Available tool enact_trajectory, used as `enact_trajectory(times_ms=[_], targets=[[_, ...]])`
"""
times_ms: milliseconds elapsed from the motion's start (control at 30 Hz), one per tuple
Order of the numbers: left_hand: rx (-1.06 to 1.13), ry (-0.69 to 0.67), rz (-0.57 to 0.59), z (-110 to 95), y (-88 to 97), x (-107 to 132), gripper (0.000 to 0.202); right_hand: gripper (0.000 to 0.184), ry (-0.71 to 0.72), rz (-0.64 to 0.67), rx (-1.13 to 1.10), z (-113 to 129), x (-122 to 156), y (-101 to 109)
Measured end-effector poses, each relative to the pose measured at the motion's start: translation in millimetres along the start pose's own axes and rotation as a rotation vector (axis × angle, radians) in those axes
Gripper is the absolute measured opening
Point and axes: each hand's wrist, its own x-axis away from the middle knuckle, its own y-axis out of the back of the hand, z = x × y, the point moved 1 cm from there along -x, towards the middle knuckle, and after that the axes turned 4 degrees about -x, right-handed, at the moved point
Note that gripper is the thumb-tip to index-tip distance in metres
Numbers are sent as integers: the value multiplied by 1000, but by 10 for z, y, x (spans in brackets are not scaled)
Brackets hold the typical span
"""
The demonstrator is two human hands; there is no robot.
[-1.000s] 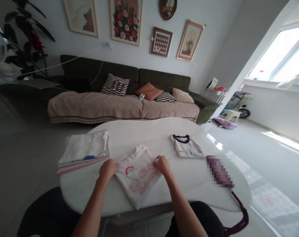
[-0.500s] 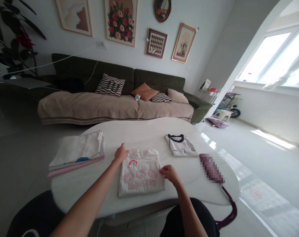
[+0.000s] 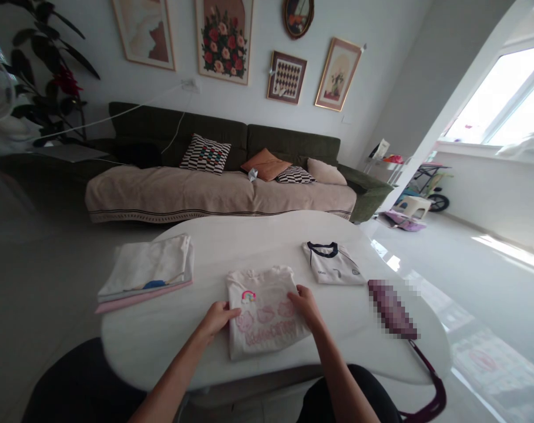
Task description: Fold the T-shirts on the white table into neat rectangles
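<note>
A folded white shirt with a pink print and a small rainbow (image 3: 262,311) lies on the white oval table (image 3: 249,235) in front of me. My left hand (image 3: 218,318) grips its left edge, fingers closed on the cloth. My right hand (image 3: 308,306) holds its right edge the same way. A folded white shirt with a dark collar (image 3: 332,262) lies to the right, apart from both hands. At the table's left sits a stack of folded white and pink clothes (image 3: 147,273).
A blurred purple object with a dark strap (image 3: 392,308) lies at the table's right edge. Behind the table stands a dark green sofa (image 3: 222,164) with a beige cover and several cushions. A dark chair (image 3: 77,382) shows at lower left. Bright tiled floor stretches to the right.
My left hand came back from the shirt's far left corner to its left edge. My right hand stayed at the right edge. The shirt now lies slightly turned.
</note>
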Motion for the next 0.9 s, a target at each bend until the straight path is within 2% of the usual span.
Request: enact_trajectory(times_ms=[100, 200, 300, 467, 567, 633, 700, 800, 900], targets=[[200, 2, 67, -34, -133, 27, 24, 18, -6, 5, 1, -15, -11, 176], [208, -36, 73, -41, -248, 86, 31, 16, -35, 33, 12, -83, 61, 308], [281, -65, 72, -45, -330, 179, 40, 15, -63, 52, 5, -168, 184, 341], [653, 140, 229, -186, -409, 455, 67, 21, -89, 100, -68, -213, 300, 415], [799, 195, 370, -401, -446, 643, 73, 32, -100, 123, -134, -164, 329, 696], [841, 159, 438, -588, -502, 704, 69, 36, -101, 157, -194, -100, 347, 958], [835, 112, 475, -803, -595, 661, 63, 33, -99, 201, -242, -19, 339, 1219], [830, 31, 494, -1195, -781, 374, 59, 29, -88, 177, -250, 91, 194, 1579], [853, -101, 538, -1652, -976, -105, 61, 34, -10, 63, -147, 127, -157, 1942]])
